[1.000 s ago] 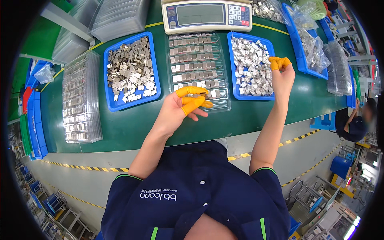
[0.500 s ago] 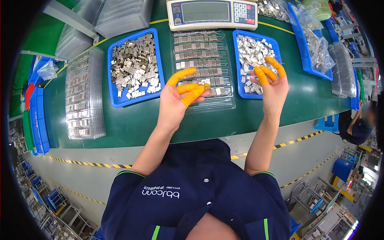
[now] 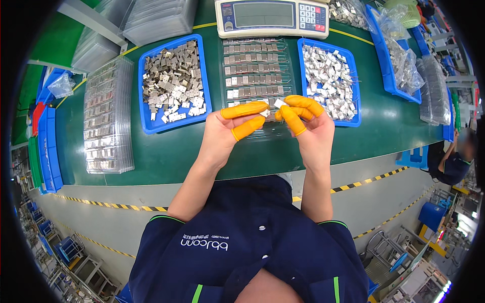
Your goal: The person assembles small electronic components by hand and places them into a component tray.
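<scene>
My left hand (image 3: 222,132) and my right hand (image 3: 314,134), both with yellow finger cots, meet over the near end of a clear plastic tray (image 3: 292,65). Pinched in the left fingertips is a small silver metal piece (image 3: 265,112). Close beside it, my right thumb and fingers grip a small white block (image 3: 279,103); its far side is hidden. Rows of small silver parts with thin wires lie in the plastic tray. To its left, a blue tray (image 3: 143,113) holds loose metal pieces; to its right, another blue tray (image 3: 358,103) holds white blocks with wires.
A weighing scale (image 3: 273,31) stands behind the plastic tray. Stacked filled plastic trays (image 3: 108,121) are at the left, with more clear trays (image 3: 159,22) behind. A blue bin with plastic bags (image 3: 404,70) is at the right. Another person (image 3: 457,159) sits far right.
My right hand has come left from the tray of white blocks, bringing a white block to my left hand. The left hand has shifted slightly right, its metal piece now beside the block.
</scene>
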`<state>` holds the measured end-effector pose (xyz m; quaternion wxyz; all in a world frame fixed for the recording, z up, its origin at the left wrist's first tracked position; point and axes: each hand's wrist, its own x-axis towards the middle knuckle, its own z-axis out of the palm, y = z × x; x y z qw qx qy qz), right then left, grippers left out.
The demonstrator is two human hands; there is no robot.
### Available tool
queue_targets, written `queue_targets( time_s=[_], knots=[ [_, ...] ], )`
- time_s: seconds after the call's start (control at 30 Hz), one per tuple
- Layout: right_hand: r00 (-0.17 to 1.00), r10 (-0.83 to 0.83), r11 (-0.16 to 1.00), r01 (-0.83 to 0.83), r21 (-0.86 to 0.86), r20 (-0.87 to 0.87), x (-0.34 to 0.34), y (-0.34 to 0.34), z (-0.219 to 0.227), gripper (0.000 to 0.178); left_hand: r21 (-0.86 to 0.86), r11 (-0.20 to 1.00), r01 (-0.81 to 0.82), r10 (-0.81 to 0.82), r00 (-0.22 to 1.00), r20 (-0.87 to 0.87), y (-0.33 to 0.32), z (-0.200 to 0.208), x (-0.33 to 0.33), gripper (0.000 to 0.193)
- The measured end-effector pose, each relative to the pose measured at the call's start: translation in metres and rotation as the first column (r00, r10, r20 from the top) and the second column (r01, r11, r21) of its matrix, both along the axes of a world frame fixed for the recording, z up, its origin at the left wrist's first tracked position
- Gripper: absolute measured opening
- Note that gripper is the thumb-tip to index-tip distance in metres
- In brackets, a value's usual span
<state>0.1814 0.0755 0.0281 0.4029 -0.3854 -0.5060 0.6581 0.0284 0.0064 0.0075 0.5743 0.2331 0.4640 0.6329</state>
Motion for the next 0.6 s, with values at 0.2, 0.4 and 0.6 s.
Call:
queue_targets(
  time_s=[0.2, 0.4, 0.6],
  knots=[
    [0.999, 0.044, 0.998, -0.045, 0.054, 0.017, -0.002, -0.006, -0.002, 0.024, -0.042, 0.998, -0.057, 0.060, 0.995, 0.080, -0.003, 0.006, 0.003, 0.029],
    [0.992, 0.050, 0.983, -0.068, 0.169, 0.112, 0.001, -0.010, -0.005, 0.021, -0.002, 0.995, -0.101, 0.101, 0.991, 0.087, -0.003, -0.003, 0.004, 0.031],
    [0.978, -0.049, 0.956, -0.012, 0.292, 0.201, -0.002, -0.013, -0.004, 0.021, -0.034, 0.993, -0.114, 0.119, 0.969, 0.215, -0.002, -0.002, 0.007, 0.030]
  ],
)
